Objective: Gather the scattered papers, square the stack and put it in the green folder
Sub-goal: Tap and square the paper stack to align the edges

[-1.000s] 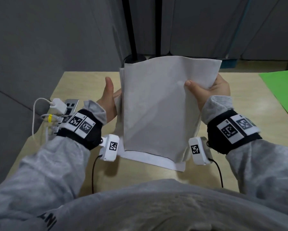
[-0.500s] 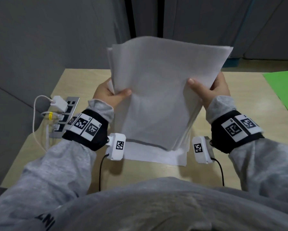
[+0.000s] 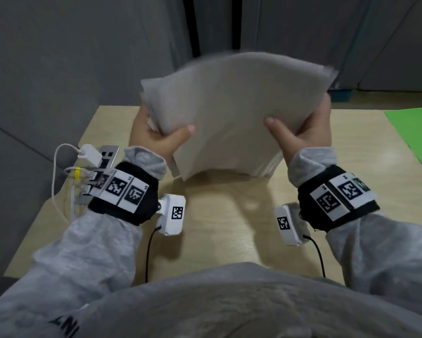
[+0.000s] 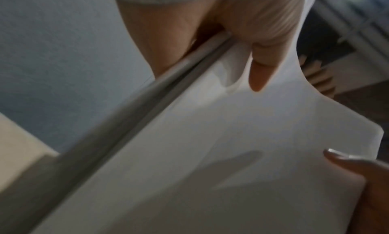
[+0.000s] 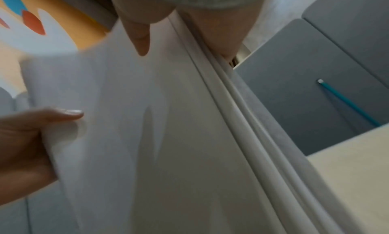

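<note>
A stack of white papers (image 3: 232, 113) stands tilted over the middle of the wooden table (image 3: 224, 228), blurred by motion. My left hand (image 3: 154, 135) grips its left edge, thumb across the front sheet. My right hand (image 3: 302, 132) grips the right edge the same way. In the left wrist view the papers (image 4: 210, 154) fill the frame, with my left thumb (image 4: 261, 67) pressed on them. In the right wrist view the paper edges (image 5: 231, 104) sit slightly uneven beside my right thumb (image 5: 141, 37). The green folder (image 3: 417, 135) lies flat at the table's right edge.
A power strip (image 3: 100, 172) with a white charger (image 3: 89, 154) and cables sits at the table's left edge. Grey partition walls (image 3: 71, 57) stand behind and to the left. Bare tabletop shows between my wrists.
The stack has been lifted off the table and carried away from me. My left hand went from flat against the edge to gripping it with the thumb in front.
</note>
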Action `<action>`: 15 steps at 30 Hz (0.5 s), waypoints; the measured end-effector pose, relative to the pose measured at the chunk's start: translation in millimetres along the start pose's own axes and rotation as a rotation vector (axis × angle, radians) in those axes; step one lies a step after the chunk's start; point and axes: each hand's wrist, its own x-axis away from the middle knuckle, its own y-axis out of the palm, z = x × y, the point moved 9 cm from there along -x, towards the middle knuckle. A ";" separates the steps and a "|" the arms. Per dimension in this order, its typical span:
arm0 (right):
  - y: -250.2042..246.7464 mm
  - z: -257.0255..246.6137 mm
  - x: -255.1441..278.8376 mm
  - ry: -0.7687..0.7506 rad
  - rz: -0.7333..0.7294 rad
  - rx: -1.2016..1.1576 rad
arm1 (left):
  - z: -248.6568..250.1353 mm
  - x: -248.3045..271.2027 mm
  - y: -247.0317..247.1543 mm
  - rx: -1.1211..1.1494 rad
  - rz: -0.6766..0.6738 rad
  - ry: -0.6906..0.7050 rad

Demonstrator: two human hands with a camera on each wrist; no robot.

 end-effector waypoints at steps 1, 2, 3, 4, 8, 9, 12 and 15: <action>1.4 6.7 -0.3 0.027 -0.032 0.021 | -10.9 3.5 1.4 0.018 -0.004 -0.056; 3.4 12.5 -0.7 0.053 -0.054 0.040 | -20.3 6.8 1.9 0.043 0.001 -0.105; 5.5 16.7 -1.6 0.067 -0.066 0.058 | -27.4 8.9 4.8 0.065 -0.012 -0.136; 7.9 17.8 -2.6 0.070 -0.071 0.082 | -29.9 10.8 8.7 0.047 -0.013 -0.181; 10.8 2.4 -4.4 -0.013 0.009 0.049 | -11.8 3.5 0.1 0.030 0.132 -0.192; 7.5 -2.0 -4.3 -0.042 0.041 -0.012 | -9.5 0.5 -5.1 0.054 0.167 -0.163; 0.5 0.8 -0.4 -0.052 0.057 -0.108 | -5.7 -0.1 -9.9 0.030 0.108 -0.094; 12.4 20.1 3.3 0.060 -0.034 0.005 | -24.7 -0.4 -2.9 -0.052 0.051 -0.182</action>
